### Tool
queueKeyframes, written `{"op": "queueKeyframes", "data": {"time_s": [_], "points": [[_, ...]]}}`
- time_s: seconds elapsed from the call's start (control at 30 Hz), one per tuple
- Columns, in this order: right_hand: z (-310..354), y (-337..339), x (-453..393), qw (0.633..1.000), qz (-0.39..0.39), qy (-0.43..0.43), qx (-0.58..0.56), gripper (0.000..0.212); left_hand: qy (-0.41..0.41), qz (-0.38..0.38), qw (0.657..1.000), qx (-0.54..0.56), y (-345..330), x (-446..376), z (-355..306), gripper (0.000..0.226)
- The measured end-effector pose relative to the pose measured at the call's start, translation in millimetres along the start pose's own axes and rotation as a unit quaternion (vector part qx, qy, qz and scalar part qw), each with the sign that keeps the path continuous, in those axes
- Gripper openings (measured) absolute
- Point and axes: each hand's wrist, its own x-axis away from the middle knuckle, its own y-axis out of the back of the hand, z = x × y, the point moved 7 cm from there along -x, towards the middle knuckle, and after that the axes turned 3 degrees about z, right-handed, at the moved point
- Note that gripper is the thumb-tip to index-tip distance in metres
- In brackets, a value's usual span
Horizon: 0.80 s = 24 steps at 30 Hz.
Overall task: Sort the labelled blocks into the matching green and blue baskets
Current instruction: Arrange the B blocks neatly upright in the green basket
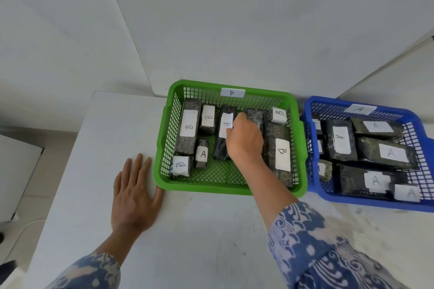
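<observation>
Left hand [135, 191]: flat on the white table [94, 148], palm down, fingers straight and slightly spread, holding nothing; its thumb lies just beside the near-left corner of the green basket [231, 189]. The green basket carries a "B" tag [232, 92] on its far rim and holds dark wrapped blocks with white labels, most reading "B"; one small block labelled "A" [202, 153] stands near the left wall. Right hand [244, 139]: reaches into the basket from a blue patterned sleeve [312, 241], fingers curled down at a dark block [254, 115] in the far middle, beside a long "B" block [224, 132]; the grasp itself is hidden, so it probably grips that block. Blue basket [366, 202]: touches the green basket's right side, tagged "A", filled with "A"-labelled blocks.
</observation>
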Motion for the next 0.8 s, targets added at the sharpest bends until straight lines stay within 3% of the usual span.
{"op": "queueKeyframes", "data": {"time_s": [0.2, 0.33, 0.5, 0.7, 0.8], "points": [[-28.0, 51.7, -3.5, 0.997, -0.058, 0.01, -0.055, 0.012, 0.0, 0.001, 1.0, 0.001, -1.4, -0.1, -0.6, 0.077], [-69.4, 90.4, -23.7, 0.998, -0.046, -0.036, 0.035, 0.028, 0.003, 0.001, 1.0, -0.001, -1.6, 0.2, 0.3, 0.076], [-63.1, 80.9, -48.3, 0.983, 0.051, -0.045, 0.173, 0.039, 0.004, 0.006, 1.0, -0.005, -1.9, 0.4, 0.7, 0.075], [-67.8, 73.7, -58.1, 0.98, 0.049, -0.045, 0.189, 0.039, 0.0, 0.005, 1.0, -0.003, -1.7, 0.4, -0.3, 0.075], [-68.7, 69.1, -57.1, 0.985, 0.033, -0.024, 0.166, 0.027, 0.0, 0.006, 1.0, -0.004, -2.2, 0.9, 0.0, 0.075]]}}
